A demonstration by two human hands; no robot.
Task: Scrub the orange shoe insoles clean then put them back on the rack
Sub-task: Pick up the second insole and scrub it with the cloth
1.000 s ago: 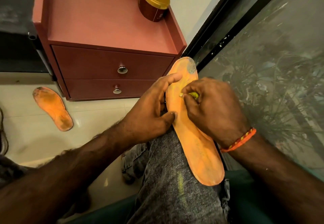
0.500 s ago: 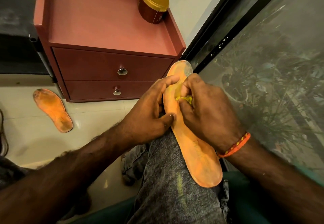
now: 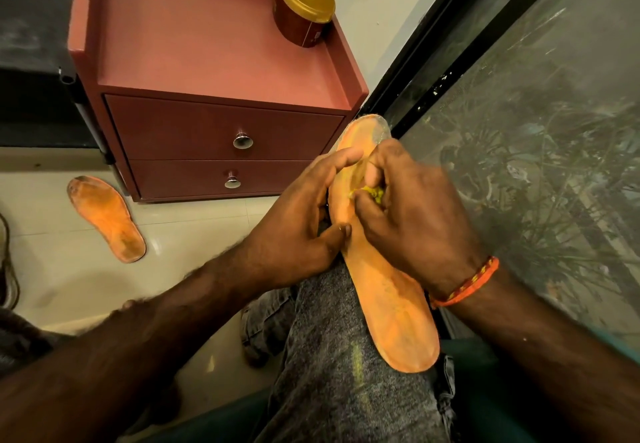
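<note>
Here the insole lies lengthwise along the person's knee, which is clad in grey mottled jeans; its rounded heel end sits near the thigh and its toe end points away toward the cabinet and the window. It is bright orange, long and flat. The heel half looks fairly even in colour with faint pale streaks, while the far tip carries a grey, worn patch. The left hand grips the insole's left edge, its forefinger curled over the upper part and its thumb pressed against the edge lower down. The right hand is clenched on a small yellow scrubber, its fingers pinching it down against the insole's upper half. An orange thread band circles the right wrist.

A second insole lies flat on the pale tiled floor, near the cabinet's lower left corner and well apart from the hands. It is the same orange but dirtier, with dark grime at both ends and along its rim. A brown tub with a gold lid stands at the far right corner of the cabinet's top.
</note>
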